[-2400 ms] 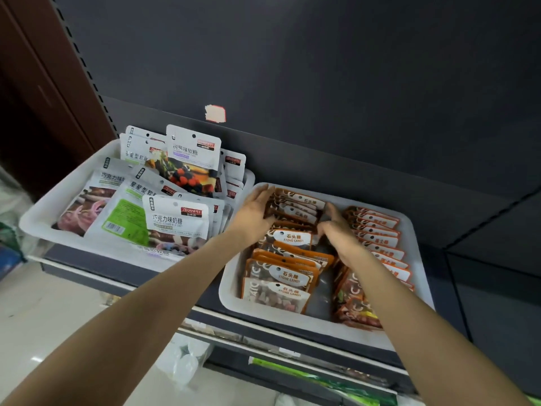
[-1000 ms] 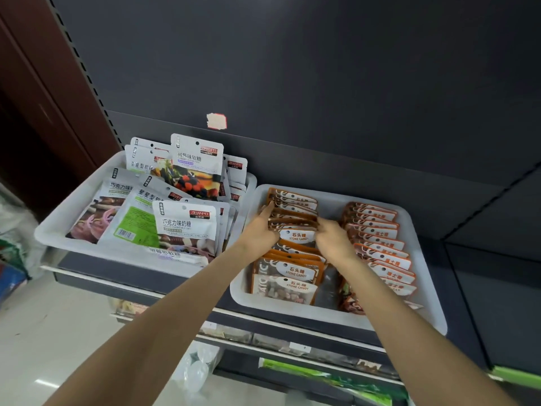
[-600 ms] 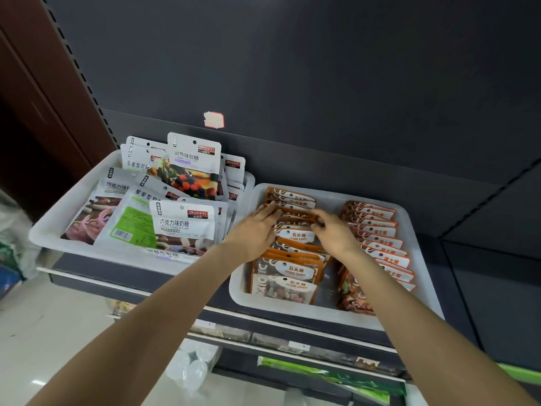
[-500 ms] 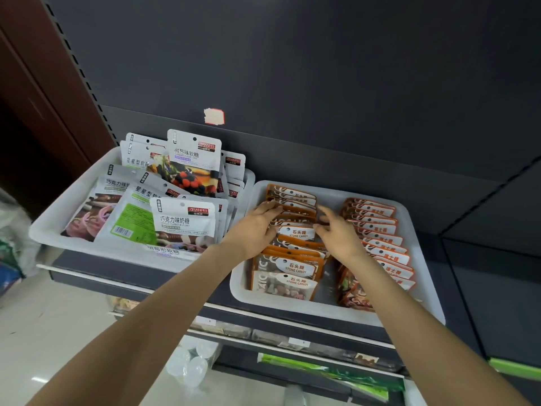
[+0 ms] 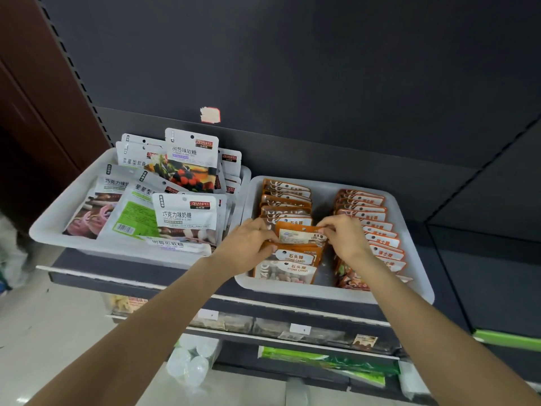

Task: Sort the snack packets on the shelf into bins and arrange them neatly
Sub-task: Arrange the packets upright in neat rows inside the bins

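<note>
Two white bins stand side by side on the dark shelf. The right bin (image 5: 415,276) holds two rows of orange stone candy packets: a left row (image 5: 288,200) and a right row (image 5: 377,227). My left hand (image 5: 248,244) and my right hand (image 5: 342,238) pinch the two top corners of one orange packet (image 5: 300,234) in the middle of the left row, lifting it slightly above its neighbours. The left bin (image 5: 55,227) holds several white and grey candy pouches (image 5: 187,215), some upright at the back, some lying loosely at the front.
The shelf's dark back panel (image 5: 292,68) rises behind the bins, with a small sticker (image 5: 210,115) on it. A brown wall stands at the left. Lower shelves hold green packets (image 5: 322,361) and clear plastic items (image 5: 190,361). To the right lies dark shelf surface.
Both hands have shifted toward the front of the left orange row and now grip one packet by its top corners, raised a little. The camera view has swayed slightly.
</note>
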